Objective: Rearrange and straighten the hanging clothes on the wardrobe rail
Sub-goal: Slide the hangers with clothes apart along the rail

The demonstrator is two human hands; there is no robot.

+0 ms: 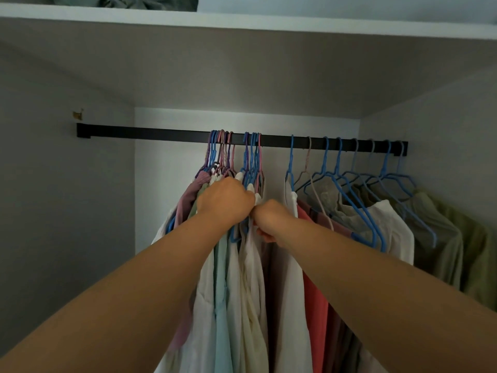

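Observation:
A black rail [161,133] spans the wardrobe. A tight bunch of blue and pink hangers [234,154] at its middle carries pale garments: white, mint and cream [252,278]. My left hand [224,201] is closed over the shoulders of this bunch. My right hand [269,219] is fisted just to its right, gripping the shoulder of a white garment. Further right, spaced blue hangers [349,184] hold a coral top [317,292], a white shirt [395,227] and olive shirts [457,238].
The rail's left half is bare up to the left wall [53,197]. A white shelf [242,21] runs overhead with folded grey cloth [150,1] on it. The right wall [443,117] stands close beside the olive shirts.

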